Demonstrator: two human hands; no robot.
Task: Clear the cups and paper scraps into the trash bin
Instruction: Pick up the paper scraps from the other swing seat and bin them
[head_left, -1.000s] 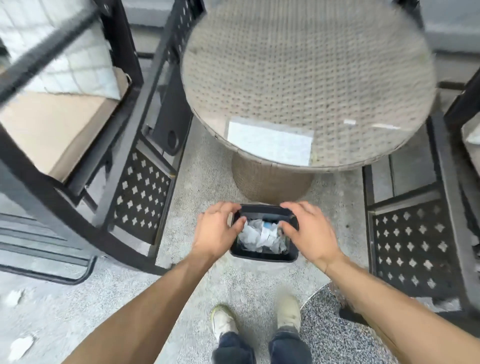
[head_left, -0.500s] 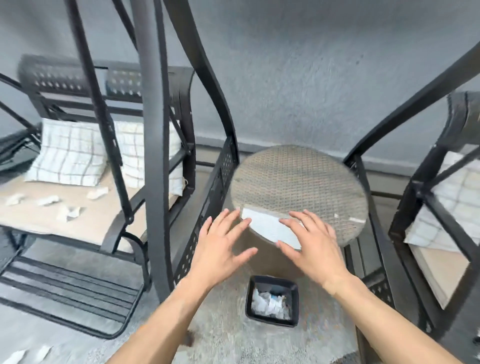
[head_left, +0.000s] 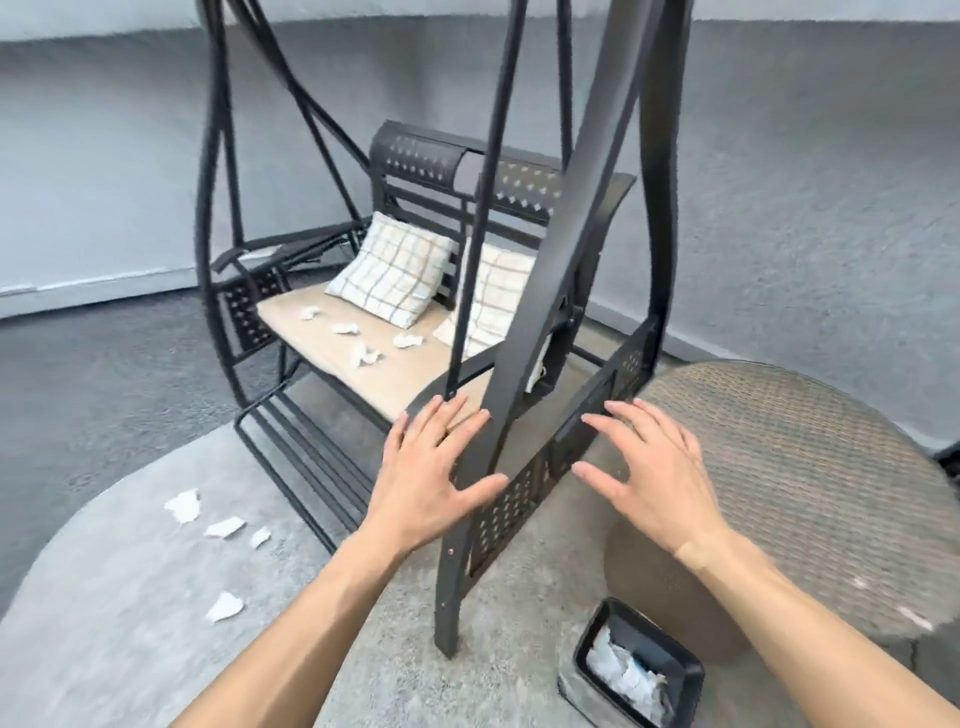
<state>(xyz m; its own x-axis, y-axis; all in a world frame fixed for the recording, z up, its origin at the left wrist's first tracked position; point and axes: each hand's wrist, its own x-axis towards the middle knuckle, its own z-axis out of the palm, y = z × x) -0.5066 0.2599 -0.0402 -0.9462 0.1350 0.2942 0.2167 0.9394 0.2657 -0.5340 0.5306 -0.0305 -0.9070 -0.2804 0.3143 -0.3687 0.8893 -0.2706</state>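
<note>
Since a moment before, our view had swung left off the trash bin (head_left: 640, 670). Paper scraps (head_left: 224, 526) lay on the floor's left side, more on the swing seat (head_left: 332, 358). Our left hand (head_left: 427, 473) and right hand (head_left: 648, 470) hovered empty, fingers spread. The bin stood at the wicker table (head_left: 810, 467) base, holding scraps.

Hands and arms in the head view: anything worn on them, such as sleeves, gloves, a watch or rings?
Nothing worn shows. The left hand and right hand are bare, with no gloves and no rings visible on the fingers. Both forearms are uncovered right down to the picture's lower edge, so no sleeve shows. No watch, strap or bracelet is on either wrist.
</note>
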